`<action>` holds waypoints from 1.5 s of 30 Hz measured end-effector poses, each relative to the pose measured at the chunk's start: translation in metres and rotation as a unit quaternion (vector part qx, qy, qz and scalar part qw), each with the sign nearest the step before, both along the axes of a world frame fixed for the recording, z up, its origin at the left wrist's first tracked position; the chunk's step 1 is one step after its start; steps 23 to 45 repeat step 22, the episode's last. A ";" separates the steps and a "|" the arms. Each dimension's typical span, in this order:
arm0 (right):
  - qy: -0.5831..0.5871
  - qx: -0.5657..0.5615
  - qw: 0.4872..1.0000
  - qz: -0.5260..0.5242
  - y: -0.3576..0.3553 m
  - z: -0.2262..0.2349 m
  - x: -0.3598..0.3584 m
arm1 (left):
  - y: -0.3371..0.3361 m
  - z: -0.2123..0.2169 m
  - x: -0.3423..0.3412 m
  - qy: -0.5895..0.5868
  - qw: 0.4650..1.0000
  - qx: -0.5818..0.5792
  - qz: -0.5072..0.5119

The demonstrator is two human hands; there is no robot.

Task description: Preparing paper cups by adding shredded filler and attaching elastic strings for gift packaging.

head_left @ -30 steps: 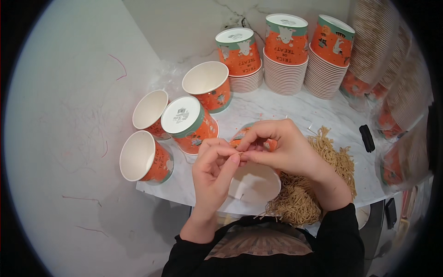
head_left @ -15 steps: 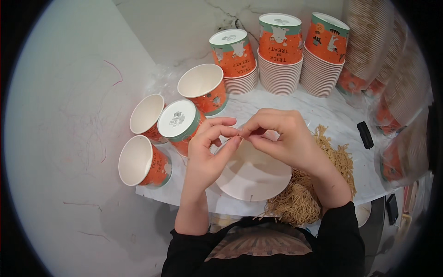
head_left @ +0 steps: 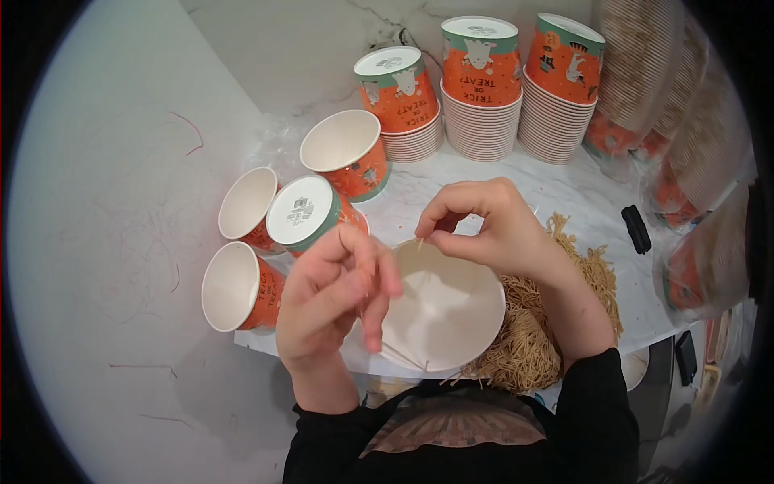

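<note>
A white-lined paper tub (head_left: 463,323), its open mouth facing up, sits in front of me between my hands. At its far rim, my right hand (head_left: 484,230) pinches a short end of thin tan string (head_left: 420,243) between thumb and fingertips. My left hand (head_left: 334,298) is over the tub's left side, blurred, with its fingers apart and curved; I make out nothing in them. A thin tan strand (head_left: 403,355) lies along the near left rim. Beside the tub, under my right forearm, is a heap of tan strings (head_left: 520,343).
Orange-and-green paper tubs stand at the left, among them an upturned one (head_left: 302,211) and an open one (head_left: 234,286). Stacked tubs (head_left: 482,121) line the wall. Bagged tub stacks (head_left: 641,73) crowd the right, near a black folded object (head_left: 636,230).
My left hand has come away from my right fingertips, moving left and toward me. My right hand stays pinched at the far rim. More of the tub's inside shows.
</note>
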State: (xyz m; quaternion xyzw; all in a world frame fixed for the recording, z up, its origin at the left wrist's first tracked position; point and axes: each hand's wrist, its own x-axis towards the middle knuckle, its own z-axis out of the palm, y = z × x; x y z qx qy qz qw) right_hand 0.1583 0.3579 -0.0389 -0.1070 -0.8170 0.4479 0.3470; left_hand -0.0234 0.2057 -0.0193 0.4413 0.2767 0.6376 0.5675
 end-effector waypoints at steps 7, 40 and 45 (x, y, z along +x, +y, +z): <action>-0.033 -0.101 0.987 0.117 0.011 -0.007 0.001 | 0.037 -0.028 -0.006 -0.030 0.998 -0.047 0.029; -0.047 -0.074 0.995 0.058 0.024 -0.043 -0.026 | 0.033 -0.015 -0.022 0.602 0.761 -0.045 0.237; -0.047 -0.074 0.995 0.058 0.024 -0.043 -0.026 | 0.033 -0.015 -0.022 0.602 0.761 -0.045 0.237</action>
